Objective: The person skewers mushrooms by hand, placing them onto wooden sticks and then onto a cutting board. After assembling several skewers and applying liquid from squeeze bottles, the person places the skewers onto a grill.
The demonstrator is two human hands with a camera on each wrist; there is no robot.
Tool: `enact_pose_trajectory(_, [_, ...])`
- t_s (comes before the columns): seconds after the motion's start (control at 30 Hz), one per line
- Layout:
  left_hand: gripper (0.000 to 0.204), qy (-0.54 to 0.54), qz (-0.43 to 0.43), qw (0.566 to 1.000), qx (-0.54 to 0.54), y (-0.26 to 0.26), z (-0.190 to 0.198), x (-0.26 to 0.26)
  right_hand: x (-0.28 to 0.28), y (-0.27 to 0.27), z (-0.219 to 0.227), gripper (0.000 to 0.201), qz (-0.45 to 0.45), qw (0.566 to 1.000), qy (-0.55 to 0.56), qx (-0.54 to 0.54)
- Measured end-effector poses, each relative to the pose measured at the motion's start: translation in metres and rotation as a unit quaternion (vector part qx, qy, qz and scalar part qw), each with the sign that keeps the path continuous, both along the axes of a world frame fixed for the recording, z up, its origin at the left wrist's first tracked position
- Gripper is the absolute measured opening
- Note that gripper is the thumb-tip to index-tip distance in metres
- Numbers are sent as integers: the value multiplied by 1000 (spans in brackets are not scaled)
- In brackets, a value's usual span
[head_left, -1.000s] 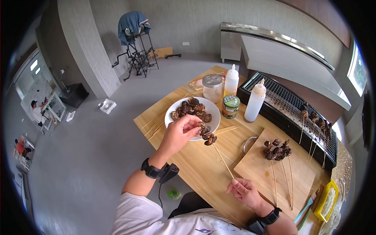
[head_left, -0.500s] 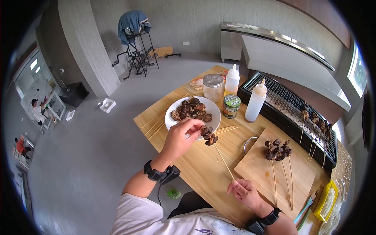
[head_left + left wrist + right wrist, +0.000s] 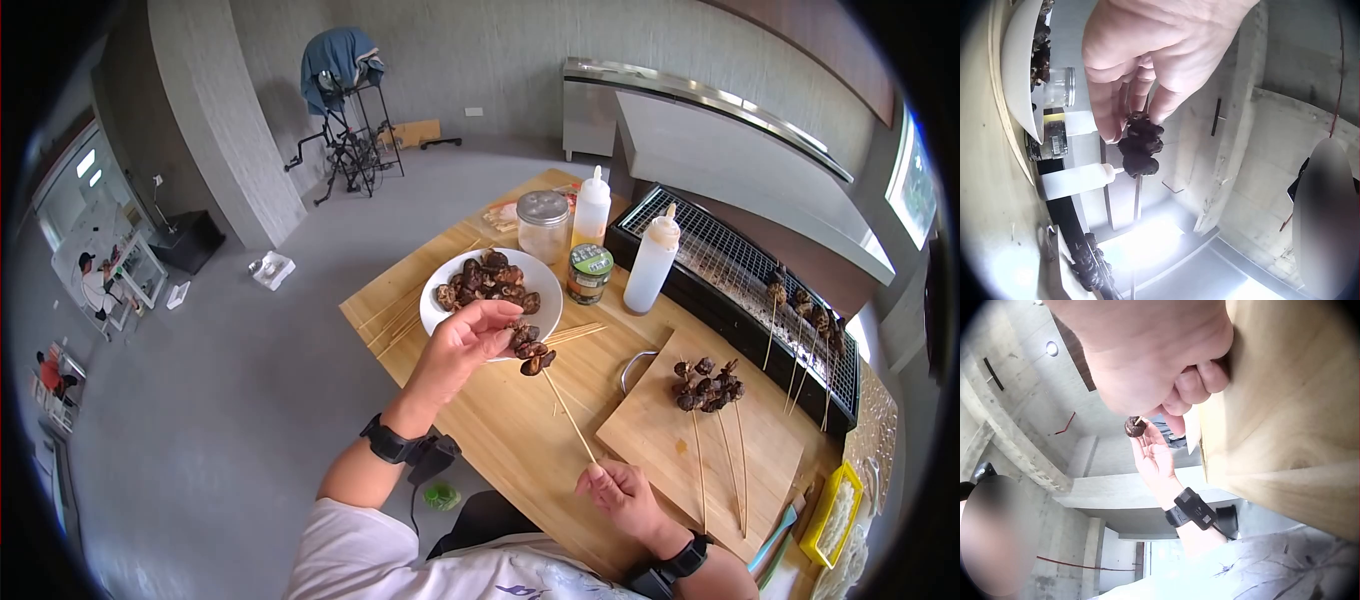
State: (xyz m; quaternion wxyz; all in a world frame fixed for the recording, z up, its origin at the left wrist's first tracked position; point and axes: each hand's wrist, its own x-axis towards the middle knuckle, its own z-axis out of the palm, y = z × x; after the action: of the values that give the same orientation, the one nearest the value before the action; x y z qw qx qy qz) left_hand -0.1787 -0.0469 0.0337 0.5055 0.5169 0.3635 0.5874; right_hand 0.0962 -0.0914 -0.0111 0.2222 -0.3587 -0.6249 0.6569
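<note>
My left hand (image 3: 455,350) is at the top end of a bamboo skewer (image 3: 568,415) threaded with several dark brown mushrooms (image 3: 537,360). In the left wrist view its thumb and fingers pinch the topmost mushroom (image 3: 1141,122) from both sides. Low over the table's front edge, my right hand (image 3: 625,500) grips the skewer's bare lower end between thumb and fingers. Behind the left hand a white plate (image 3: 550,312) holds a heap of loose mushrooms (image 3: 490,275). The right wrist view shows the right hand's curled fingers (image 3: 1191,387) close beside the tabletop.
Finished mushroom skewers (image 3: 710,385) lie on a cutting board (image 3: 650,400). More lie across a black grill (image 3: 745,265). Two squeeze bottles (image 3: 653,265), a lidded jar (image 3: 543,225) and a green-topped can (image 3: 590,272) stand by the plate. Bare sticks (image 3: 400,325) and a yellow tray (image 3: 833,515) are at the sides.
The left hand's fingers shift slightly at the skewer's top, the index finger lifting a little from the mushrooms. The right hand keeps its hold on the stick, nearly still.
</note>
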Motion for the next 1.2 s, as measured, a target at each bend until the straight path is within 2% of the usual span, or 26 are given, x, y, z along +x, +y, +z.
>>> enact_pose_trajectory(0.17, [33,-54,-31,998,-25,-2,1,4,-2,0,3,30,-18,992,-46,118])
enact_pose_trajectory(0.27, [35,-82,-43,995,-31,-3,-1,6,-3,0,6,30,-19,986,-62,153])
enact_pose_trajectory(0.43, [40,-103,-59,992,-42,-2,-5,4,-3,0,5,30,-20,985,-62,159])
enact_pose_trajectory(0.6, [48,-134,-120,983,-31,-1,-13,3,-2,1,5,30,-19,985,-60,158])
enact_pose_trajectory(0.73, [51,-163,-99,982,-18,-9,-15,18,-2,1,5,29,-24,987,-52,152])
enact_pose_trajectory(0.83, [48,-158,-79,984,-29,-12,-16,26,-3,1,5,29,-24,988,-54,143])
enact_pose_trajectory(0.9, [44,-155,-106,981,-40,-11,-18,28,-3,1,4,29,-26,988,-53,144])
enact_pose_trajectory(1.2, [34,-191,-122,972,-62,-11,-22,34,-2,0,5,29,-24,985,-63,157])
